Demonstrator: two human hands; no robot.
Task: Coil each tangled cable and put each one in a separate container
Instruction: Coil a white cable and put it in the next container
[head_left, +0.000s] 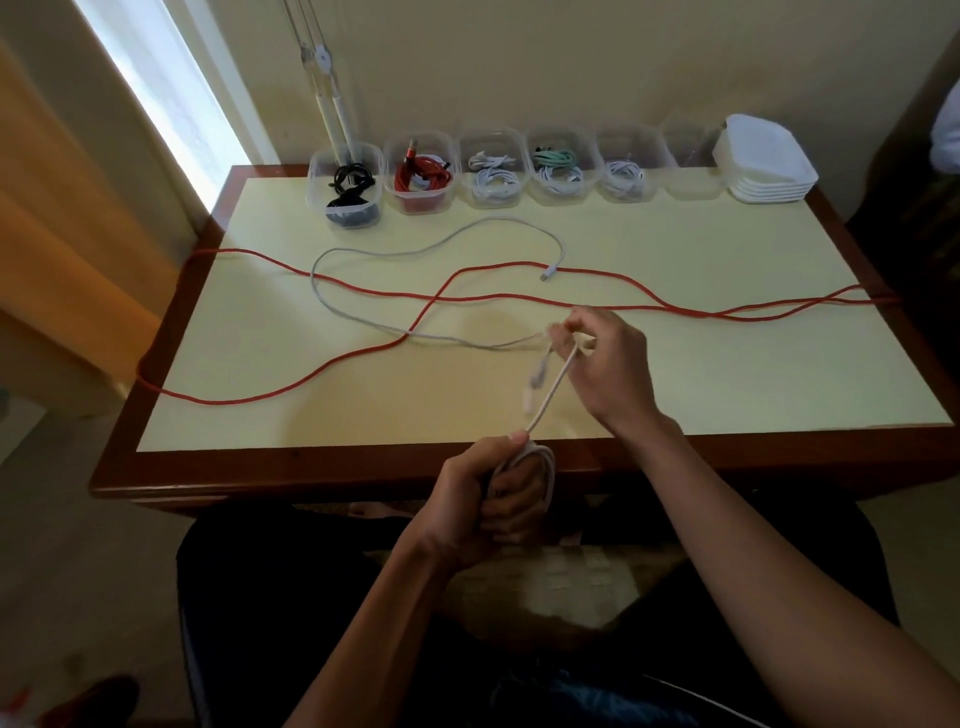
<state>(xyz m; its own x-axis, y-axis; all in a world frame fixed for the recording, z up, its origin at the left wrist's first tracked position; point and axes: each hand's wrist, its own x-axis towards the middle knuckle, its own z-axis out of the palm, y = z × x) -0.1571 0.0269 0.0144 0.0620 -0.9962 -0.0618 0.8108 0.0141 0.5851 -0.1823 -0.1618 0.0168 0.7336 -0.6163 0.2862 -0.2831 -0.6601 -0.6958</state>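
Head view: left hand (483, 499) below the table's near edge, fingers clenched round a coil of white cable (540, 462). The cable runs taut up to the right hand (605, 364) over the table (727, 374), whose fingertips pinch it; a blurred plug end dangles just below. The rest of the white cable loops across the table middle, its far plug lying on the red cable (467, 299). Red cable snakes from left edge to right edge, hanging off both.

Along the far edge sits a row of clear containers: black cable (350, 182), red coil (422, 174), white coils (493, 174), teal-and-white (556, 166), white coil (623, 176), then an empty container (688, 156). Stacked lids (763, 161) at the far right corner. No readable labels or writing.
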